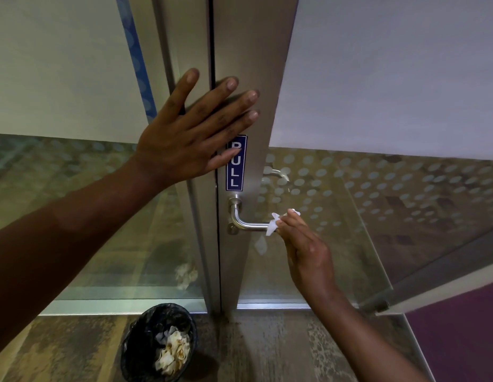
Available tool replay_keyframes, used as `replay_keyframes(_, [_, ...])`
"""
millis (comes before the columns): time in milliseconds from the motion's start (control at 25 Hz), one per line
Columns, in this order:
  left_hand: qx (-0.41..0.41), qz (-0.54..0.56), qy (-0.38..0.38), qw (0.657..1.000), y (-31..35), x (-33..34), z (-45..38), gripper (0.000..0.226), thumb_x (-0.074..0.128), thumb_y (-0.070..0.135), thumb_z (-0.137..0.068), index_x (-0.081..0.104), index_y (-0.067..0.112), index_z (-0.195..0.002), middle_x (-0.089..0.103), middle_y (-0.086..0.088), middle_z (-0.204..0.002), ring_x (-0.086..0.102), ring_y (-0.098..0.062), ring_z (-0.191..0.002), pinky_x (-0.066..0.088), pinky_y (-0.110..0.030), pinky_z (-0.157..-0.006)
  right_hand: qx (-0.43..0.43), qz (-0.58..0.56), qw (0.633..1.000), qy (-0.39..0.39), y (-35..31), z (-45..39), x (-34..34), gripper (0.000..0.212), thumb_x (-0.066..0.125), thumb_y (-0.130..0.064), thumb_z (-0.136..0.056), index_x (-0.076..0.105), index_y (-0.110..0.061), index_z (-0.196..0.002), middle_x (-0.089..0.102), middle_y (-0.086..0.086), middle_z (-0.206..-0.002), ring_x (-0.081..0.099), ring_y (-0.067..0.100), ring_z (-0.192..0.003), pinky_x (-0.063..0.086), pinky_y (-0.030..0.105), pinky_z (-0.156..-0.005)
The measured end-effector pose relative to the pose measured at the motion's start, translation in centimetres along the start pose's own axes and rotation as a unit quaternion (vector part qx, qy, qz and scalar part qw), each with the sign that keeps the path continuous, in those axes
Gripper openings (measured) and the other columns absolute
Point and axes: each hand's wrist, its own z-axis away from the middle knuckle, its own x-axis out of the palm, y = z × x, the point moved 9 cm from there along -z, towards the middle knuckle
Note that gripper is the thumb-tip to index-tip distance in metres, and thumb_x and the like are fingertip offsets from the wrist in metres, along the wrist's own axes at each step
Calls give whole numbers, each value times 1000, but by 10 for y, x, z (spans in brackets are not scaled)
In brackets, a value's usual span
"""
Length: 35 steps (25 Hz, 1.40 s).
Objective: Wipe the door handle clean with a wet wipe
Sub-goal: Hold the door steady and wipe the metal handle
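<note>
Pinching the wet wipe (273, 225) around the door handle (246, 225), the right hand (303, 249) should rub toward nine o'clock while the open left hand (190, 133) steadies the door (248, 45).

Door frame (248, 64): centre of frame, running top to bottom, glass panels to left and right.
PULL sign (236, 164): on door frame, just above door handle, partly behind thumb of left hand.
Door handle (246, 220): centre, on door frame, lever pointing right.
Left hand (184, 136): upper centre-left, flat against door frame, above handle and well apart from it.
Wet wipe (274, 224): at right end of lever, touching it, between lever and fingers.
Right hand (306, 249): right of handle, below centre, pinching wipe.
Waste bin (159, 340): bottom centre-left, on floor (267, 351), before door, below handle; crumpled paper (172, 352) inside.
</note>
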Motion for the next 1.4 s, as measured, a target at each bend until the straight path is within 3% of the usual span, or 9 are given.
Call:
replay_keyframes(160, [3, -6, 5, 1000, 1, 1, 1, 72, 41, 59, -116, 29, 16, -172, 29, -10, -178, 37, -34, -160, -1, -60, -133, 101, -38, 993, 52, -7, -12, -7, 24, 64, 0, -101, 78, -17, -110, 78, -5, -104, 61, -12, -120, 51, 27, -111])
replay_keyframes(320, [4, 0, 11, 1000, -1, 0, 2, 72, 42, 59, -116, 30, 15, -172, 27, -11, -178, 37, -35, -160, 6, -62, -131, 145, -24, 989, 31, 1, -31, -18, 26, 62, 0, -98, 82, -14, -106, 79, -4, -100, 72, 4, -84, 59, 28, -80])
replay_keyframes(560, [8, -5, 12, 1000, 1, -2, 0, 72, 42, 58, -116, 31, 14, -171, 31, -13, -177, 42, -36, -157, 29, -66, -118, 225, -51, 969, 82, -1, -9, -22, 22, 68, -6, -99, 84, -19, -107, 74, -9, -109, 65, -13, -101, 45, 2, -93])
replay_keyframes(760, [5, 1, 9, 1000, -2, -2, 0, 72, 41, 58, -116, 29, 13, -172, 26, -13, -178, 37, -36, -160, 16, -64, -128, 273, -112, 953, 63, 12, -29, -14, 23, 65, -4, -99, 85, -14, -96, 83, -5, -103, 75, 0, -100, 59, 29, -89])
replay_keyframes(920, [8, 3, -7, 1000, -4, -2, -2, 72, 40, 58, -117, 29, 13, -172, 29, -13, -177, 38, -37, -159, 9, -63, -131, 322, -152, 932, 74, 13, -10, -18, 19, 70, -13, -99, 86, -22, -95, 82, -17, -96, 75, -5, -97, 57, 18, -84])
replay_keyframes(1080, [31, 2, -13, 999, 2, -7, -5, 73, 40, 58, -116, 29, 12, -172, 33, -13, -176, 41, -36, -157, 34, -67, -119, 462, -190, 865, 55, 36, 24, -24, 19, 78, -15, -92, 83, -31, -85, 80, -18, -76, 76, -3, -78, 60, 23, -73])
replay_keyframes(1240, [-32, 120, -18, 992, -4, -23, -11, 65, 52, 46, -115, 40, 9, -167, 38, -18, -172, 40, -42, -157, 25, -68, -124, 527, -345, 771, 99, 35, 29, -33, 11, 75, -2, -92, 80, -7, -101, 82, 12, -94, 75, 17, -80, 60, 32, -78])
replay_keyframes(1320, [-131, 290, -8, 948, 9, -41, 2, 50, 60, 32, -112, 58, 4, -153, 50, -24, -162, 45, -41, -151, 27, -58, -128, 537, -447, 708, 106, 29, 20, -34, 15, 69, 3, -95, 74, -2, -108, 79, 15, -98, 74, 19, -80, 62, 32, -81])
replay_keyframes(1400, [-315, 478, -38, 819, 46, -54, 37, 38, 61, 30, -106, 70, 7, -135, 66, -16, -139, 61, -29, -129, 45, -31, -114, 554, -529, 638, 85, 21, 14, -31, 20, 64, 2, -97, 70, -2, -117, 77, 14, -101, 77, 16, -77, 65, 28, -75])
